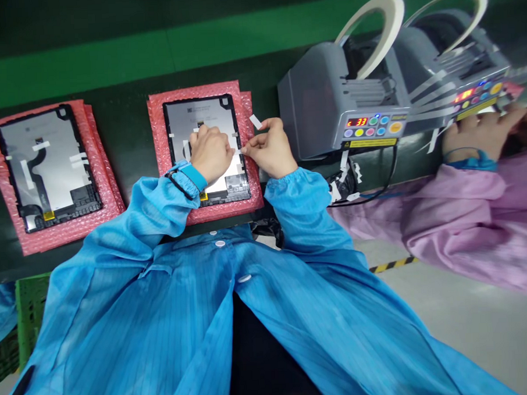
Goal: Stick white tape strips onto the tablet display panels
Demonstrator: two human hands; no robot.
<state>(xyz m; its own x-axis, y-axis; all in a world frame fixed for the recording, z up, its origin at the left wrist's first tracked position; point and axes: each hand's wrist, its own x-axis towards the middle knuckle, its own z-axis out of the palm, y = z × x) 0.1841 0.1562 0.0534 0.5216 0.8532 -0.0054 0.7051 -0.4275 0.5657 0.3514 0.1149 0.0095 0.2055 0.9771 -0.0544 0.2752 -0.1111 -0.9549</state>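
Note:
A tablet screen panel (pixel 208 119) with a silver back and black frame lies on pink bubble wrap (pixel 163 161) in front of me. My left hand (pixel 212 153) rests over the middle of the panel, its fingers curled in; anything inside them is hidden. At the panel's right edge, my right hand (pixel 272 150) pinches a small piece of white tape between thumb and finger. A further white tape piece (pixel 255 122) sticks up from another fingertip of that hand.
To the left lies a second panel (pixel 61 162) on bubble wrap, with white tape strips on it. At right stand two grey tape dispensers (pixel 316 102) (pixel 450 78) with tape rolls. A co-worker's hand (pixel 474 133) in a pink sleeve is by the farther one. A black cable (pixel 393 168) hangs below.

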